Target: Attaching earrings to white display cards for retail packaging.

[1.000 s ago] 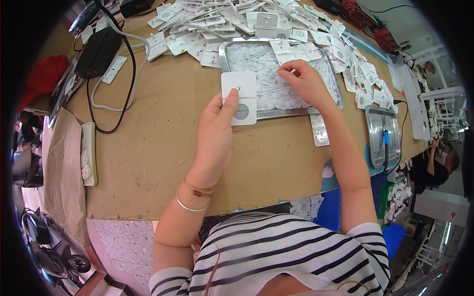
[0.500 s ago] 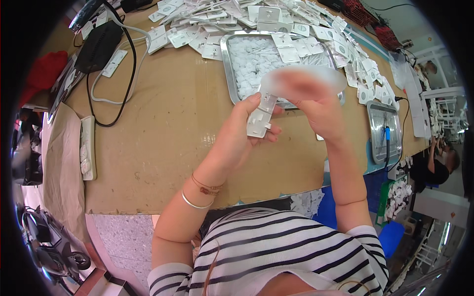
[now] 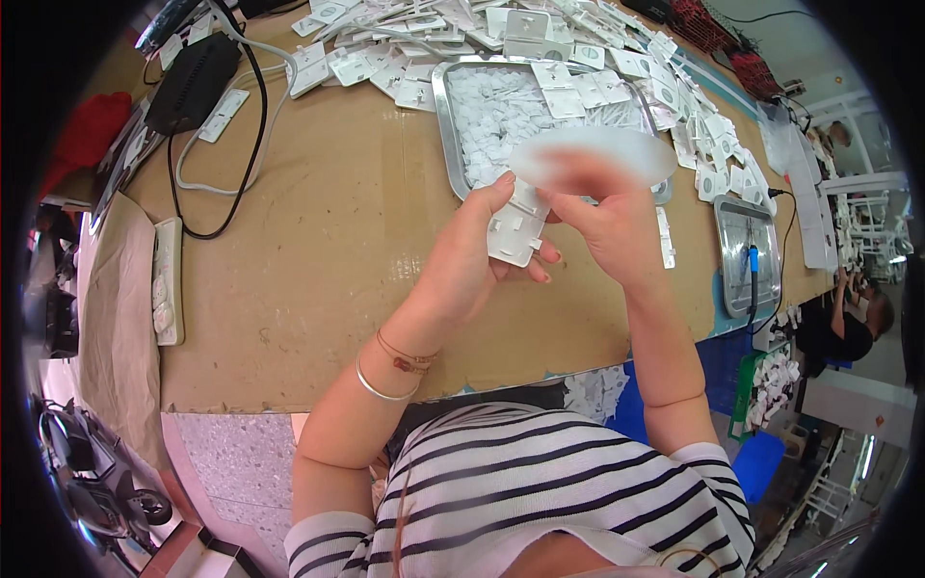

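Note:
My left hand is closed around a white plastic hinged piece with small raised tabs, thumb on its upper left edge and fingertips showing past its lower right. My right hand comes in from the right, its thumb against the upper end of the same piece. A pale blurred oval covers its other fingers, so whatever they pinch is hidden. Just beyond both hands lies a metal tray filled with small white plastic parts; a few flat white pieces rest over its contents.
A large heap of white plastic pieces spreads along the table's far side. Right of me, a second metal tray holds a blue-handled tool with a cord. A black box with looping cables and a white power strip lie left.
My right hand has moved slightly down and closer to my left. The hinged piece has turned to show more of its face. A white piece by my right wrist is now more visible.

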{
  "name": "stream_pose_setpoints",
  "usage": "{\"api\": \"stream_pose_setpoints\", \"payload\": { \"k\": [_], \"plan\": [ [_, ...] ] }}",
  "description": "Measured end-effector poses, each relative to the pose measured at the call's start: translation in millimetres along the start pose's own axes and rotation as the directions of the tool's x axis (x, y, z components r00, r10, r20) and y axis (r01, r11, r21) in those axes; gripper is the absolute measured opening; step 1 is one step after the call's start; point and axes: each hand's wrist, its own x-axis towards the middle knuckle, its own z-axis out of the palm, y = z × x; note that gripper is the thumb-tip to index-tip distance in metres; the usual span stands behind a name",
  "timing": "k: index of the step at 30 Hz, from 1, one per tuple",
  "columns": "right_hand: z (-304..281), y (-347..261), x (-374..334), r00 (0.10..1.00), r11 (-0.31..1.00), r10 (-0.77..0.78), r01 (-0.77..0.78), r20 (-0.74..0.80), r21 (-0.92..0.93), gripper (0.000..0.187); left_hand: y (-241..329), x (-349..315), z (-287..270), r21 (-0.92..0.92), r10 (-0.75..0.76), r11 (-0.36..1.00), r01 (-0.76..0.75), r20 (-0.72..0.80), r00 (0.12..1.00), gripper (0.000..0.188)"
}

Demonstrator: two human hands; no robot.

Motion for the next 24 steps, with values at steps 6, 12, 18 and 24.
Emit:
{"api": "stream_pose_setpoints", "payload": {
  "k": [6,12,18,24],
  "plan": [
    [7,-6,-4,0.985,0.982,0.160,-0.152,-0.064,0.109,0.018,-2,-2,1,0.104,0.016,0.995,-0.011,-0.046,0.999,0.049],
    [4,0,-14,0.980,0.985,0.148,-0.133,-0.133,0.114,0.026,-15,-1,-1,0.409,0.107,0.909,-0.079,-0.047,0.993,0.045],
    [-48,31,-43,0.978,0.964,0.209,-0.209,-0.019,-0.165,0.019,-31,9,8,0.739,-0.042,0.661,0.129,-0.136,0.990,0.043],
    [-95,51,-57,0.919,0.957,0.231,-0.275,-0.320,-0.097,0.019,-60,34,25,0.997,0.195,0.072,0.011,-0.025,0.980,0.041]
  ]
}}
